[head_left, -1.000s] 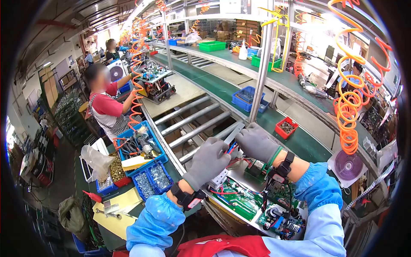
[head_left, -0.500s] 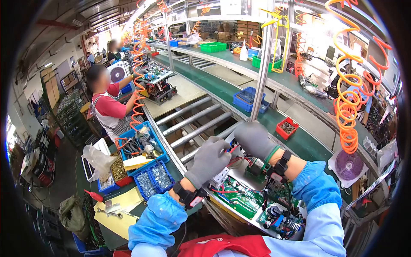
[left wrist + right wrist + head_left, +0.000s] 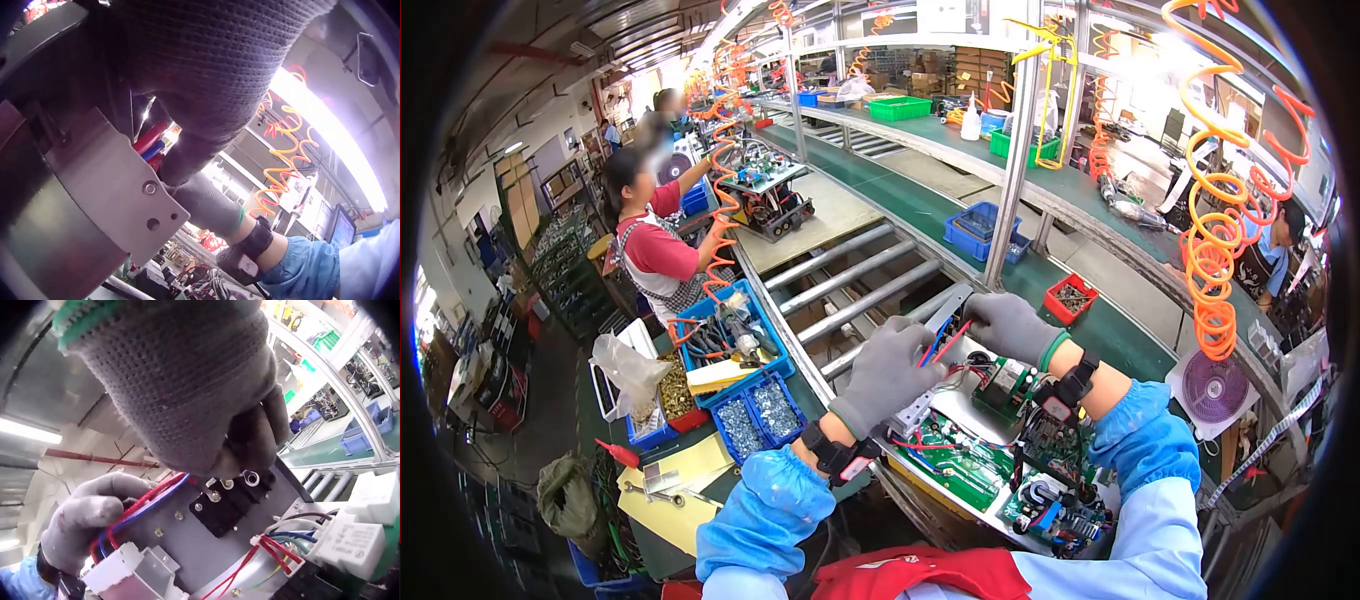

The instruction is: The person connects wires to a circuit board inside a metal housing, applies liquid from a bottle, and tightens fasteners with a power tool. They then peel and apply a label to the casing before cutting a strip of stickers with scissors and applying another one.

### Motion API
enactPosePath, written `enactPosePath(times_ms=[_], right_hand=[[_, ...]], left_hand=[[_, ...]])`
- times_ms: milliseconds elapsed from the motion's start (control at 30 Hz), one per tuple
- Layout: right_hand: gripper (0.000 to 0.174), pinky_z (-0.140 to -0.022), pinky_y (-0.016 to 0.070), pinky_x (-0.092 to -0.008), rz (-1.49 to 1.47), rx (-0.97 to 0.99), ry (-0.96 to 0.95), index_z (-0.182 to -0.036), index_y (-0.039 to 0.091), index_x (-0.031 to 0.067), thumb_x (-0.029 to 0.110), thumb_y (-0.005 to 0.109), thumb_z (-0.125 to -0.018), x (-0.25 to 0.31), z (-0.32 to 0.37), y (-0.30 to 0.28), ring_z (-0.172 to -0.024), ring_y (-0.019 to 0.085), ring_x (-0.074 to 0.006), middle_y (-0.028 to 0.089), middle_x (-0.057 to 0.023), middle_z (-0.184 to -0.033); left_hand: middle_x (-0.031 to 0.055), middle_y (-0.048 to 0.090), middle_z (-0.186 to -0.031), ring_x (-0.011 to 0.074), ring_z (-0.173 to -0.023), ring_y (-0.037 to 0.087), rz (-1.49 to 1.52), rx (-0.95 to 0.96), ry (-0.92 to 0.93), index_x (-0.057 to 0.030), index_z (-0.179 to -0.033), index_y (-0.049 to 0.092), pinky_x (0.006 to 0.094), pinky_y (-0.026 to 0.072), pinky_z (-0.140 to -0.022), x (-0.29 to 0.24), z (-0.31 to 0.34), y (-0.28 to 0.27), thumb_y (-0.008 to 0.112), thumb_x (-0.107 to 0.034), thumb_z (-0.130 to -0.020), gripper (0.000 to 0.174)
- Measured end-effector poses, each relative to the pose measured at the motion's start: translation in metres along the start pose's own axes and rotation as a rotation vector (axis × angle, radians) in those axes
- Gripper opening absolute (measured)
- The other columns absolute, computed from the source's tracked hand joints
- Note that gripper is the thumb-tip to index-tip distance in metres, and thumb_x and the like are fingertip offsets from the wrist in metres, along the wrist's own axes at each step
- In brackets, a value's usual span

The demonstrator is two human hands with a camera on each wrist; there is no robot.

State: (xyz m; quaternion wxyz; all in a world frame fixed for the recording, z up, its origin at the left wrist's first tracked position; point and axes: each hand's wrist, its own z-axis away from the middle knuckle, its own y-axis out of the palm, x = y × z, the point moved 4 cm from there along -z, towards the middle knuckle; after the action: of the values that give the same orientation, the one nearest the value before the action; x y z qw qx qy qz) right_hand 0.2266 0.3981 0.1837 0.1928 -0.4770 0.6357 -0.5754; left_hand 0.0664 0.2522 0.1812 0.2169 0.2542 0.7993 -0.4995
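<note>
At the near end of the roller line [image 3: 847, 282] sits a metal chassis [image 3: 194, 556], its far edge partly blocked from me. The right hand [image 3: 1015, 328] bends over a black terminal block [image 3: 217, 519]; I can't tell whether it grips. The left hand [image 3: 890, 372] pinches red and blue wires [image 3: 952, 342], ends obscured.

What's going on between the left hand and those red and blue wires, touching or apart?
Touching. The right wrist view shows the left hand with the red and blue wires running between its thumb and fingers.
</note>
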Motion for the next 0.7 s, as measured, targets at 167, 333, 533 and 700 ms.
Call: enactPosePath(times_ms=[167,333,533,700], right_hand=[[0.017,-0.076,0.0538,-0.0464,-0.05,-0.032,-0.002,-0.101,0.068,0.0046,0.014,0.068,-0.087,0.002,-0.005,-0.001,-0.086,0.067,-0.0394,0.069,-0.0191,-0.089],[0.016,-0.078,0.0527,-0.0487,0.065,-0.092,-0.1,-0.102,0.066,0.0056,0.012,0.067,-0.087,0.003,-0.004,0.004,-0.087,0.067,-0.0398,0.068,-0.0186,-0.088],[0.013,-0.078,0.052,-0.0423,0.314,-0.204,-0.336,-0.091,0.063,0.0071,0.016,0.068,-0.084,0.005,-0.01,0.004,-0.079,0.068,-0.0326,0.066,-0.0123,-0.082],[0.018,-0.076,0.0493,-0.0435,0.449,-0.086,-0.105,-0.085,0.063,0.0105,0.026,0.071,-0.082,0.003,-0.014,-0.005,-0.075,0.068,-0.0319,0.068,-0.012,-0.077]], left_hand=[[0.0172,0.062,-0.117,0.0378,-0.109,0.062,0.023,0.012,0.003,-0.0073,-0.107,0.071,0.0448,0.0505,-0.096,-0.001,0.0,-0.001,0.076,-0.03,-0.074,0.04],[0.0171,0.062,-0.115,0.0374,-0.107,0.063,0.011,0.023,0.01,-0.0063,-0.105,0.071,0.0446,0.0512,-0.094,-0.004,0.0,-0.004,0.075,-0.028,-0.074,0.038],[0.0169,0.062,-0.114,0.0367,-0.105,0.063,0.01,-0.001,0.022,-0.0055,-0.104,0.071,0.0441,0.0517,-0.094,-0.004,0.0,-0.003,0.075,-0.026,-0.074,0.037],[0.0169,0.064,-0.112,0.0363,-0.104,0.064,0.05,-0.009,0.015,-0.0053,-0.104,0.072,0.0436,0.0518,-0.093,-0.003,0.001,-0.004,0.073,-0.025,-0.077,0.034]])
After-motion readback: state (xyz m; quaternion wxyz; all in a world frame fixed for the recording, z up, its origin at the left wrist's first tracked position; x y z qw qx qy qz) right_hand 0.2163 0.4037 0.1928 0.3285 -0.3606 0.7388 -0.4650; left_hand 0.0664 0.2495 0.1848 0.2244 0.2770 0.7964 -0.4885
